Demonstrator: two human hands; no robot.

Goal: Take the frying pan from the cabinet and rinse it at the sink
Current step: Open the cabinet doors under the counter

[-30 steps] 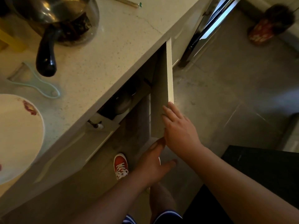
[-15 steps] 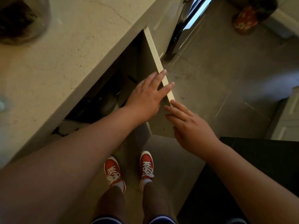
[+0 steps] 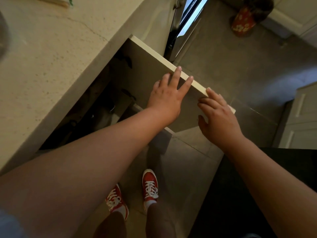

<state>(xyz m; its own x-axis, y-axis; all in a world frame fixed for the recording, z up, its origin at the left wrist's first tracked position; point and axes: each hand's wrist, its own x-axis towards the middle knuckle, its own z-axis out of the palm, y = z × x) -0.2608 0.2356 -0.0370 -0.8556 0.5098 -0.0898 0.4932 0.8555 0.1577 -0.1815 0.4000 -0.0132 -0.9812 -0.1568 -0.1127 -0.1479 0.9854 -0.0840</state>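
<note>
The cabinet door (image 3: 144,55) under the countertop (image 3: 51,48) stands swung out towards me. My left hand (image 3: 167,97) lies flat on its inner face, fingers spread and tips over the pale top edge. My right hand (image 3: 217,117) touches the same edge near the door's outer corner, fingers loose and holding nothing. Inside the dark cabinet (image 3: 103,109) I make out shadowed metal cookware, but I cannot pick out a frying pan for certain. No sink is in view.
A shiny appliance front (image 3: 185,23) stands just beyond the door. A red flowered object (image 3: 242,23) sits on the floor at the back right. A black surface (image 3: 240,186) is at my right side. My red shoes (image 3: 150,186) stand below the door.
The door has swung wider open. My left hand rose from below the door onto its top edge. My right hand slid to the outer corner.
</note>
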